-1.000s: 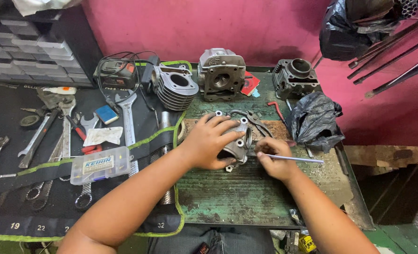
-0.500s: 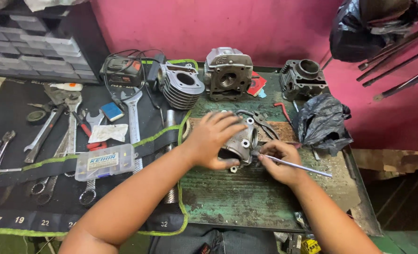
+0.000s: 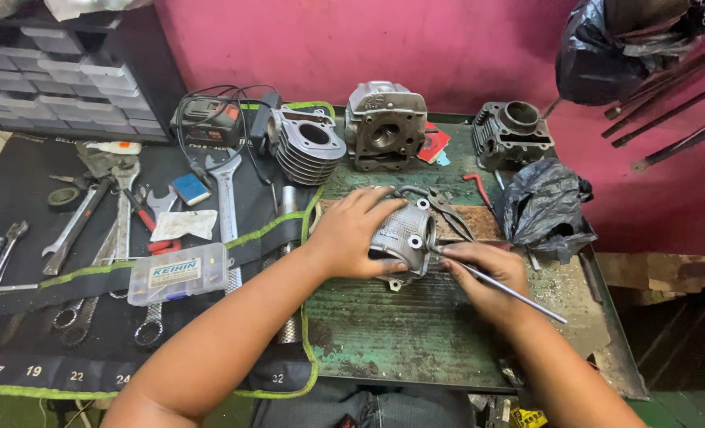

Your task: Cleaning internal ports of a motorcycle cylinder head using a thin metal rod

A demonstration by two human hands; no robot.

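Observation:
My left hand (image 3: 354, 231) grips a grey metal engine cylinder head (image 3: 406, 234), tilted up on its edge on the worn green bench top (image 3: 416, 341). My right hand (image 3: 483, 273) is right beside the part and pinches a thin metal rod (image 3: 519, 295) whose tip touches the head's right side, the far end pointing to the lower right. A pair of pliers (image 3: 448, 208) lies just behind the cylinder head.
Behind stand a finned cylinder (image 3: 305, 144), another cylinder head (image 3: 384, 125) and a cylinder block (image 3: 515, 135). A black plastic bag (image 3: 544, 206) sits at right. Left, a black tool roll (image 3: 91, 349) holds wrenches (image 3: 227, 198), a clear parts box (image 3: 176, 273) and a battery (image 3: 208, 123); drawers (image 3: 43, 71) behind.
My left hand has tipped the cylinder head up from flat onto its edge. My right hand has shifted with the rod, whose far end now slants down to the right.

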